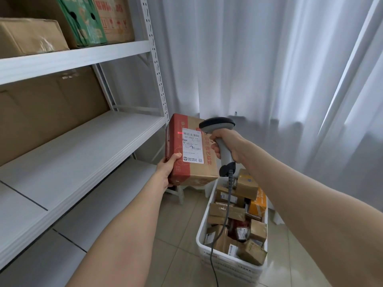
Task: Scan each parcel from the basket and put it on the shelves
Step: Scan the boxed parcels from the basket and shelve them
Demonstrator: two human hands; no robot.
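The fingers of the left hand (166,170) were hidden behind the parcel (193,168). The small print on its label (192,146) was unreadable. The cable (213,266) of the scanner (217,123) was cut off at the bottom edge.

We see a brown cardboard parcel (192,162), banded in red along one side and printed with red characters. Its white label (192,146) carries black barcodes, with a red laser spot just beside them. The scanner (224,152) is grey with a black head, its cable (227,206) grey. The basket (202,233) is white, its contents mostly brown, with one orange box (258,207). On the white shelves (83,141) we note brown cartons (31,38) and a green box (85,21). The curtain (248,59) is white, the floor tiles (176,235) beige.
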